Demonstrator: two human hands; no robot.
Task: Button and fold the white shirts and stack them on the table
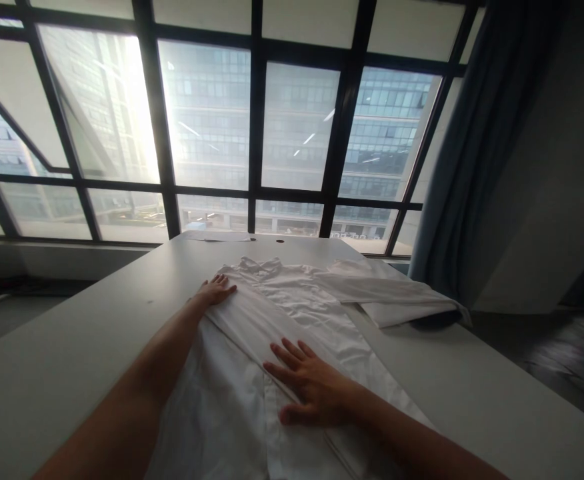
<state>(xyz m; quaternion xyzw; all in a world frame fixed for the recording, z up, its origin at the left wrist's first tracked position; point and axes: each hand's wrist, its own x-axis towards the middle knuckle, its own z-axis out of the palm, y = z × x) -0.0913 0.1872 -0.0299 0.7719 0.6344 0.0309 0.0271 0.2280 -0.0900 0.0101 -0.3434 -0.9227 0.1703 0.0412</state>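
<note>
Left hand (215,291), right hand (312,387) flat on creased white shirt (292,313)

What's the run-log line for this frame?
left hand: flat on shirt, near shoulder | right hand: flat on shirt front, fingers spread | shirt: spread on table, sleeve out to right | holding: nothing

Both hands flat on a white shirt (292,313): left hand (215,291) near its collar, right hand (312,387) mid-body
</note>
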